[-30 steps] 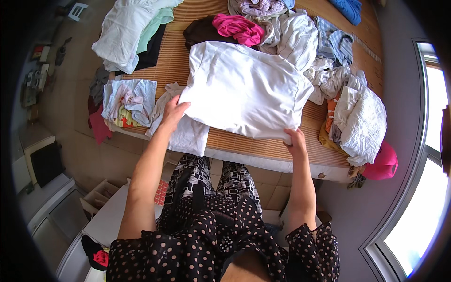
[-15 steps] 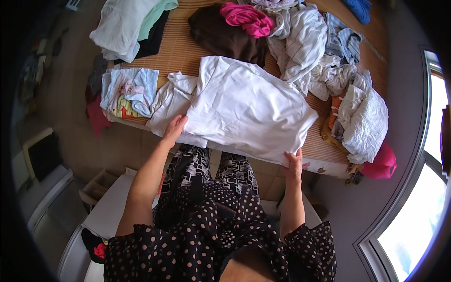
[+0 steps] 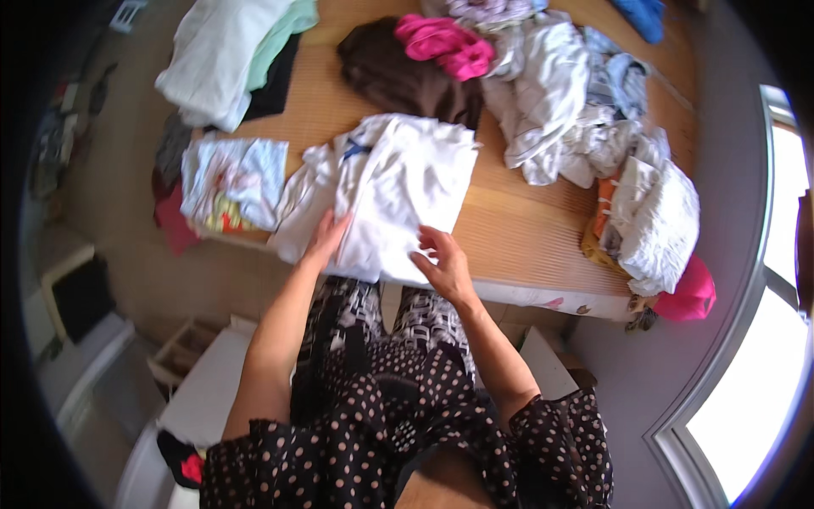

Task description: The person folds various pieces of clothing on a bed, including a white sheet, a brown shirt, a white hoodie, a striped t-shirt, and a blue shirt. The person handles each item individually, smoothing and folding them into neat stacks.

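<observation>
- Currently the white shirt [image 3: 411, 182] lay on the slatted mat [image 3: 534, 254], directly before the person, its layers bunched loosely with creases across the top.
- At the shirt's left near side was the left hand [image 3: 327, 239], its fingers against the white cloth; whether it pinched a fold or only rested there, I could not tell.
- Over the shirt's near right part was the right hand [image 3: 445, 263], thumb and fingers spread apart and bent, with nothing visible between them; whether the fingertips touched the cloth was unclear.
- So most of the shirt lay between the two hands and beyond them, away from the person's body.
- A small dark blue patch [image 3: 355, 149] showed at the shirt's far left part.
- Just left of the shirt, and partly covered by it, lay a pale garment [image 3: 307, 182].
- Farther left of the shirt was a light blue patterned bundle [image 3: 242, 174].
- Beyond the shirt to the left lay a pile of white clothes [image 3: 212, 59], with mint green cloth [image 3: 287, 38] and black cloth [image 3: 273, 89] beside it.
- Just beyond the shirt was a dark brown garment [image 3: 394, 81], a bright pink garment [image 3: 445, 44] partly on top.
- Beyond the shirt to the right was a heap of crumpled pale clothes [image 3: 543, 93].
- Well right of the shirt lay a crumpled white cloth [image 3: 657, 220], orange cloth [image 3: 604, 204] at its side.
</observation>
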`<state>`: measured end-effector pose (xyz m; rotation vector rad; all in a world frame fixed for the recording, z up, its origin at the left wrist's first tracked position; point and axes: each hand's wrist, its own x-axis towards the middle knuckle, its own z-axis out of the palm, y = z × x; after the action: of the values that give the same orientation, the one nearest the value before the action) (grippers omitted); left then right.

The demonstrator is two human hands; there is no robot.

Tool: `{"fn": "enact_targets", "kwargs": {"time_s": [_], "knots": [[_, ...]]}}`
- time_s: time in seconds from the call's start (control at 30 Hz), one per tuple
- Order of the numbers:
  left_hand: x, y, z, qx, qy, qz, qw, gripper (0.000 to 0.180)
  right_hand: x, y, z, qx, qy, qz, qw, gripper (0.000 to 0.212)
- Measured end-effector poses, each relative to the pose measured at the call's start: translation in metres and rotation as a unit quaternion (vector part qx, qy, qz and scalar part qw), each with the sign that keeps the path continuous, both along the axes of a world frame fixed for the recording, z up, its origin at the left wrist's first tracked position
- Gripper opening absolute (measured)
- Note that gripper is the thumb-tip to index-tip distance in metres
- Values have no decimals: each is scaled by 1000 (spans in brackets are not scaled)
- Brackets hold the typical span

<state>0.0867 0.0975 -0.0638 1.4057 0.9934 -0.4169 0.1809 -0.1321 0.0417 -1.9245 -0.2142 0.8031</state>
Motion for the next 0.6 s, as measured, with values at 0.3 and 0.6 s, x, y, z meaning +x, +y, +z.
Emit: {"fn": "enact_targets", "kwargs": {"time_s": [0.3,0.6], "knots": [[-5,33,41,355,-50,-91,929,33,98,-162,-62,-466,-63,70,880,42],[209,-126,40,-25,-204,-72,976,36,131,-165,-93,-473,56,145,867,72]]}}
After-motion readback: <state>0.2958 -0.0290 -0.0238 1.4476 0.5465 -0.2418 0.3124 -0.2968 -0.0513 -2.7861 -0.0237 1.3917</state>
